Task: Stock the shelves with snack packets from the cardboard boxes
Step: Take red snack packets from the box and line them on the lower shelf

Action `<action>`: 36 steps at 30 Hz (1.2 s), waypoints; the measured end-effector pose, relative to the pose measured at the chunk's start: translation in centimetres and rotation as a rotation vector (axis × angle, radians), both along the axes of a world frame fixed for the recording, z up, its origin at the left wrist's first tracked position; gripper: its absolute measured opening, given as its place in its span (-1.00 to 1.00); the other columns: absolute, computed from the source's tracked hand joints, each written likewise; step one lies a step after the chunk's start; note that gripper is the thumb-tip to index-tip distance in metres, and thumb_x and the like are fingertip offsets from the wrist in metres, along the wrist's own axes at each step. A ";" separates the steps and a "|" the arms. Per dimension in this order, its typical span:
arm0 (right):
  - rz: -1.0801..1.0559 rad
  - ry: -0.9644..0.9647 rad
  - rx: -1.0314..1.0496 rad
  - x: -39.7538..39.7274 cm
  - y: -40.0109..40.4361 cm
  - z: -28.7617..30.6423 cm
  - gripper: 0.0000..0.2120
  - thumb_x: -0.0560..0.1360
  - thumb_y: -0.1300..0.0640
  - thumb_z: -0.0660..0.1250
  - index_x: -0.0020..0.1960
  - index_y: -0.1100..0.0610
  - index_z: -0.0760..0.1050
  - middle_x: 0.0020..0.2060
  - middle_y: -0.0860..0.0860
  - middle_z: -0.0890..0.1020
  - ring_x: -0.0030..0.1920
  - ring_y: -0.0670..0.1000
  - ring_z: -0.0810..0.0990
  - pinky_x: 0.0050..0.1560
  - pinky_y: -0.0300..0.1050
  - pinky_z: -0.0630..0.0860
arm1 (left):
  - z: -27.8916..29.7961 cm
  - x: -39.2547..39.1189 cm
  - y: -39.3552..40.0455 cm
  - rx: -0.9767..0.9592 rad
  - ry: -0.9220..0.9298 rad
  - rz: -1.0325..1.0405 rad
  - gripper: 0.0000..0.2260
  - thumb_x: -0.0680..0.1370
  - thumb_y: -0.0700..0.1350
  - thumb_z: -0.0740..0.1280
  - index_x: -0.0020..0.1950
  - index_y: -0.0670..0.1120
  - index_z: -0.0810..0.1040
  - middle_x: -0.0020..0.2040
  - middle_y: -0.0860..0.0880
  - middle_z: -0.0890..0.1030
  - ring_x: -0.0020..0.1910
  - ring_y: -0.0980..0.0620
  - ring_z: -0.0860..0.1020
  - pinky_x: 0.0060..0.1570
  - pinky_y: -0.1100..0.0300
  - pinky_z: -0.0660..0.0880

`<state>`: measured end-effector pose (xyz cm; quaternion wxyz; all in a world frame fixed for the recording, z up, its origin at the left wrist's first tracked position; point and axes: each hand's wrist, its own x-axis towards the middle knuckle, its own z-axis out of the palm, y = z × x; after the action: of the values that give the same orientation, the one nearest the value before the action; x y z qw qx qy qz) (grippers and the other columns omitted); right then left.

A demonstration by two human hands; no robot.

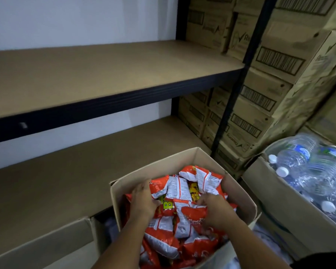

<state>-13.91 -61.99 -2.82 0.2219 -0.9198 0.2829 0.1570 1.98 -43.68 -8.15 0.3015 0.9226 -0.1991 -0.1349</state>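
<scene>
Here the shelves (105, 74) stand bare, an upper board and a lower one (66, 181) just behind the open cardboard box (182, 162), which is heaped with red-and-white snack packets (184, 187). The step in hand looks like gathering a bundle out of the box, and nothing is stocked yet.

To do it well, I would scoop a modest armful, not the whole heap: the packets are slick, air-filled and loosely piled, so a big bunch is likely to shed some on the way up. Pressing in from both sides and lifting straight up past the box walls should keep the bundle together; squeezing hard risks crushing what is inside. The lower shelf is the nearer landing place, and laying packets from the back forward would leave room for the rest.

To the right sits another box (275, 195) of water bottles (299, 158), with stacked cartons (260, 74) behind; neither needs touching.

Both forearms reach down into the box from the bottom edge. The left hand (144, 200) curls round packets at the left of the heap, thumb towards the middle. The right hand (215, 208) pinches packet edges near the centre, knuckles up, fingers bent.
</scene>
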 end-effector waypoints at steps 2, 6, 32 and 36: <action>-0.089 -0.070 0.071 -0.1 -0.4 -0.4 -0.49 0.19 0.07 0.61 0.04 -0.13 0.46 0.09 -0.10 0.58 0.07 -0.05 0.53 0.00 -0.16 0.54 | -0.5 0.2 -0.1 -0.018 -0.007 0.002 -0.37 0.39 -0.11 0.55 0.41 -0.03 0.38 0.35 -0.07 0.48 0.36 -0.08 0.39 0.41 0.03 0.29; -0.218 -0.177 0.216 -0.4 -0.6 -0.8 -0.44 0.23 0.07 0.63 0.12 -0.10 0.44 0.05 -0.11 0.59 0.10 -0.03 0.56 0.08 -0.10 0.55 | -0.4 0.1 0.1 -0.148 -0.003 -0.005 -0.55 0.48 -0.07 0.49 0.33 -0.04 0.46 0.26 -0.07 0.52 0.29 -0.06 0.46 0.34 0.02 0.37; -0.075 -0.896 0.761 5.5 15.7 17.1 -0.54 0.28 0.14 0.64 0.10 0.03 0.54 -0.04 -0.05 0.71 -0.06 -0.07 0.70 -0.05 -0.07 0.66 | 22.3 -2.3 17.1 -1.224 0.248 0.412 -0.58 0.34 -0.04 0.58 0.12 -0.16 0.62 0.01 -0.10 0.72 0.01 -0.12 0.70 0.06 -0.14 0.61; -0.018 -0.975 0.772 6.3 20.1 19.9 -0.58 0.30 0.15 0.63 0.08 0.03 0.54 -0.06 -0.07 0.71 -0.09 -0.10 0.70 -0.19 -0.22 0.62 | 25.8 -2.6 21.6 -1.258 0.377 0.267 -0.48 0.39 0.04 0.53 0.28 -0.14 0.55 0.16 -0.11 0.68 0.17 -0.09 0.64 0.24 -0.12 0.52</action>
<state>-7.64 -41.88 17.06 0.6435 -0.7367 0.0797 -0.1920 -0.58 -22.09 17.66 0.8255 0.5487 -0.0682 -0.1135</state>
